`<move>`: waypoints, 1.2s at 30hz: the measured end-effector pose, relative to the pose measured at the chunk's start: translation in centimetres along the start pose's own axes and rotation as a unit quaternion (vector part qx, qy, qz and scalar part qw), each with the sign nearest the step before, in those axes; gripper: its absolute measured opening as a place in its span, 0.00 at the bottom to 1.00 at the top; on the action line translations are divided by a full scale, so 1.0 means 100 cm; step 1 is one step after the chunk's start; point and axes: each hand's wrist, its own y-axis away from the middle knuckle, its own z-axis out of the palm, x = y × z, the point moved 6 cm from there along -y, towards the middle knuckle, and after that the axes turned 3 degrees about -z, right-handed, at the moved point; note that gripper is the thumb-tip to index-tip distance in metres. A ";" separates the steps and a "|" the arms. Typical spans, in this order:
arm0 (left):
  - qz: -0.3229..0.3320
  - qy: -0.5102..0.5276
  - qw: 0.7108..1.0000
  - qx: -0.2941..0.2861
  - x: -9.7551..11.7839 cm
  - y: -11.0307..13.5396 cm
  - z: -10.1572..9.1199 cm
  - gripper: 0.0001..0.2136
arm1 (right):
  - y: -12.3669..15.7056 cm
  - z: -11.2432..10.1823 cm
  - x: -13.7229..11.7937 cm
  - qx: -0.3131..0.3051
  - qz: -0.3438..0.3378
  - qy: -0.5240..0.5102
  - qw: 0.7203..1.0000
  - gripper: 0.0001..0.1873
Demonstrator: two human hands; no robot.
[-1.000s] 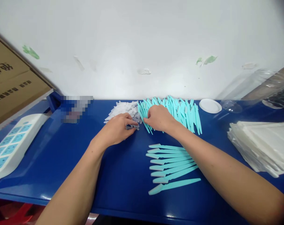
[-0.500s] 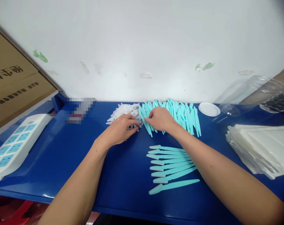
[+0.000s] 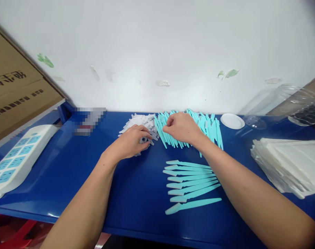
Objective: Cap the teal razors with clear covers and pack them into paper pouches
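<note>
My left hand (image 3: 130,141) rests with curled fingers on the near edge of a heap of small white plastic pieces (image 3: 139,122), pinching one of them. My right hand (image 3: 180,128) hovers fingers-down over a pile of turquoise plastic handles (image 3: 206,126), its fingertips closed on the left end of that pile; what they grip is hidden. A row of several turquoise handles (image 3: 190,181) lies laid out side by side on the blue table (image 3: 69,166), nearer to me and below my right forearm.
A white panel with blue squares (image 3: 14,160) lies at the left edge beside a cardboard box (image 3: 14,90). A small white lid (image 3: 232,121) and clear plastic containers (image 3: 284,100) sit at the back right. A stack of white sheets (image 3: 289,162) lies at right.
My right hand has lifted slightly and drawn back over the turquoise pile. My left hand has stayed on the white pieces, fingers curling a little tighter.
</note>
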 end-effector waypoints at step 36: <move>-0.163 0.333 0.927 -0.064 0.024 -0.002 0.011 0.14 | 0.092 -0.015 0.044 -0.001 -0.154 -0.165 0.974 0.04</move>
